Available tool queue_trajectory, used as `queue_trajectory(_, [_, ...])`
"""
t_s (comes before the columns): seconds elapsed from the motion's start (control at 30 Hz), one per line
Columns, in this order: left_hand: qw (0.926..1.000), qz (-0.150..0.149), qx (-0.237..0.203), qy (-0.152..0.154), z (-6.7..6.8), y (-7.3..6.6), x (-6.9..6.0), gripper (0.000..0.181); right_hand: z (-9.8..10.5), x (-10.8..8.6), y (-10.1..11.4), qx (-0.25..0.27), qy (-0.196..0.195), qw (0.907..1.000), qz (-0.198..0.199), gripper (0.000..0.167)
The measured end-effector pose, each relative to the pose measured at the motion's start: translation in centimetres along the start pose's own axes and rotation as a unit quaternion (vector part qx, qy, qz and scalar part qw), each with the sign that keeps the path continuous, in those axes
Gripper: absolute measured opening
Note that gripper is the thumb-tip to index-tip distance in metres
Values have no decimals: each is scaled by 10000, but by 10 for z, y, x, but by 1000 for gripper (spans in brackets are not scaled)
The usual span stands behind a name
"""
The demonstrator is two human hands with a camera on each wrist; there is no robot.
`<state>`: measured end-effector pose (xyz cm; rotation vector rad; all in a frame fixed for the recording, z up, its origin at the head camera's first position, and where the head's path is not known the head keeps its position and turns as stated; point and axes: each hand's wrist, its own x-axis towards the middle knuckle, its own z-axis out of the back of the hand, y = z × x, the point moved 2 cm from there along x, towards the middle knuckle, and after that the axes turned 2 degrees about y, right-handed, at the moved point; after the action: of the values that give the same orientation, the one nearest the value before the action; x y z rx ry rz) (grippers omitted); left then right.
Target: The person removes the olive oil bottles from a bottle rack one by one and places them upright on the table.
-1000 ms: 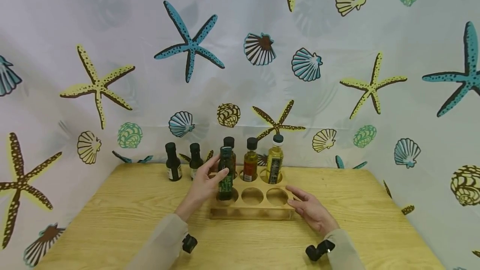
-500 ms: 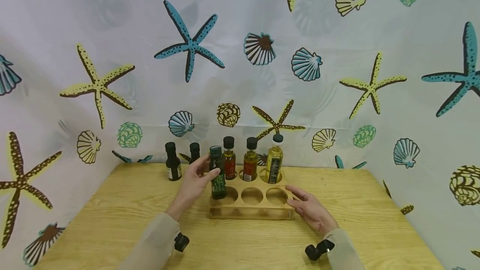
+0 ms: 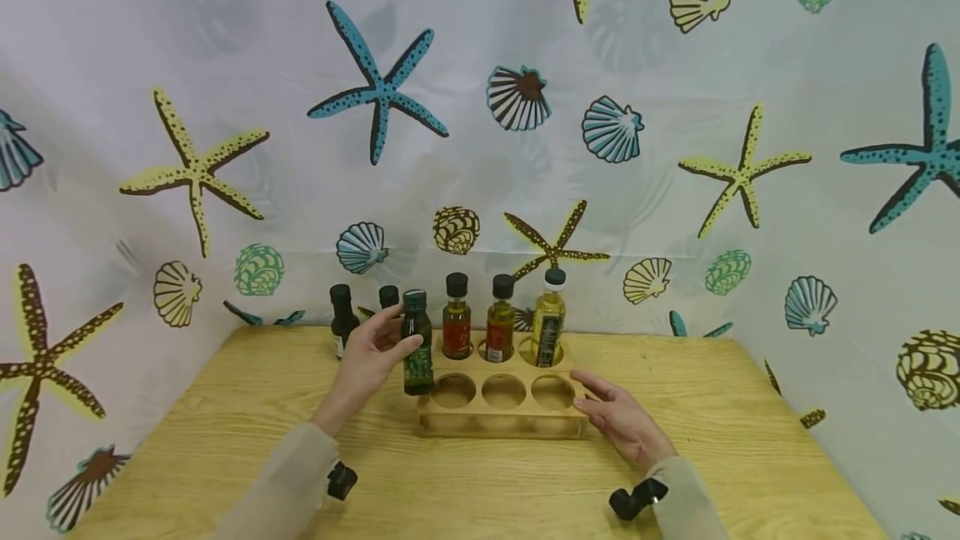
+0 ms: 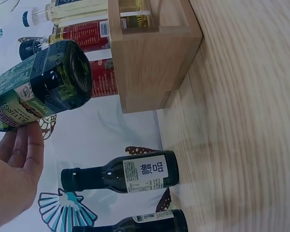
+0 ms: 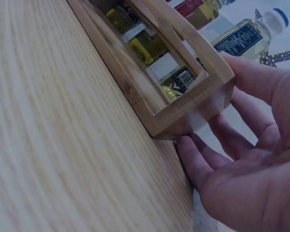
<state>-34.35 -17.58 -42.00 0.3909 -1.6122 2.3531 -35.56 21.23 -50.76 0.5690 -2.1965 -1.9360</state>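
Note:
My left hand [image 3: 367,361] grips a dark green glass oil bottle [image 3: 417,365] with a green label, thumb in front and fingers behind. The bottle hangs just off the left end of a wooden bottle rack [image 3: 502,425], its base clear of the holes. In the left wrist view the bottle's underside faces the camera. My right hand [image 3: 626,425] touches the rack's right end; in the right wrist view its fingertips rest against the end panel [image 5: 198,118]. Three front holes hold nothing. Two red-labelled bottles [image 3: 457,332] and a yellow oil bottle [image 3: 550,327] stand in the back row.
Two small dark bottles stand on the wooden table [image 3: 480,490] at the back left, one [image 3: 342,315] in plain sight, the other [image 3: 388,297] mostly behind my left hand. A patterned cloth [image 3: 480,173] with starfish and shells hangs behind the table.
My left hand has carried the green bottle leftward, from above the front left hole to beyond the rack's left end. The right hand and the rack stay where they were.

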Motion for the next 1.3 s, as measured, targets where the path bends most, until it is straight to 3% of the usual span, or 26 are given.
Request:
queue_trajectory(0.23, [10000,8,-17,-60,13,9,-5,65,-3,1,-1,-70,100,9999,5,63])
queue_trajectory(0.57, [9993,336,148,20,29,17,-7,73,-1,2,0,-99,34,9999,31,62])
queue_trajectory(1.03, [9937,601,232,913,58,35,-2,84,1,0,0,-60,57,10000,-11,61])
queue_trajectory(1.3, [9905,777,573,979,80,52,-1,78,0,1,1,-76,95,9999,-18,62])
